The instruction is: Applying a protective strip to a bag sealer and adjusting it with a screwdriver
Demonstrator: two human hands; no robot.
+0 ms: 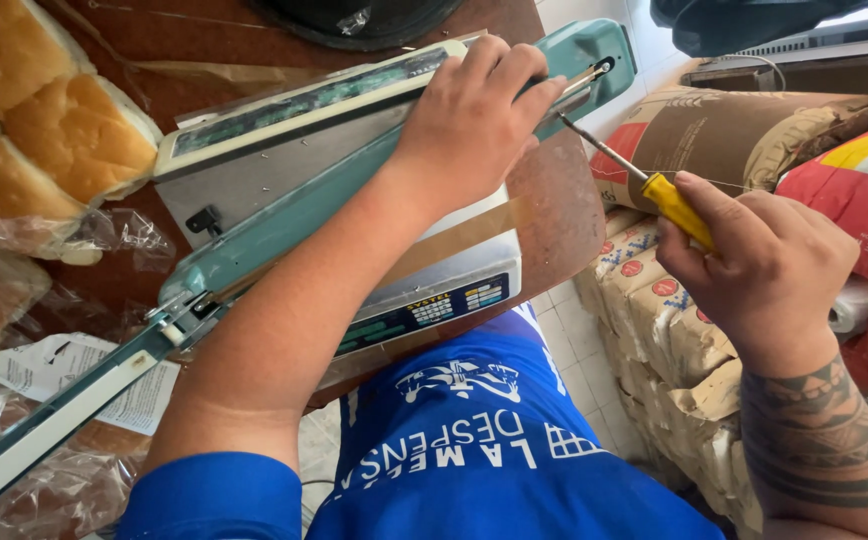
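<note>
Round brown table (564,215) under everything, rim curving down the right side, floor tiles showing just past it. Stacked paper sacks (654,330) close against that rim on the right, brown and red bags (754,140) above them, little free room between rim and stack. Bread loaves (44,130) in clear wrap filling the upper left, printed leaflet (74,380) and more wrapped bread at lower left.

Teal heat sealer (284,220) lying diagonally across the table, long arm running off toward the lower left corner, hinge end at the upper right overhanging the rim. Digital scale (444,290) tucked beneath, display panel facing the near edge.

Left arm stretched forward from the blue sleeve, forearm crossing the sealer body. Left hand (474,120) palm down, fingers curled over the sealer's upper bar near the hinge end, clamped onto it and pressing.

Right forearm, tattooed band at the wrist, raised from lower right, out over the sacks beyond the table rim. Right hand (764,265) closed around the yellow-handled screwdriver (644,180), handle pinched between thumb and fingers, shaft slanting up and left, tip at the sealer's hinge end, right beside the left fingertips. Narrow gap between the two hands.
</note>
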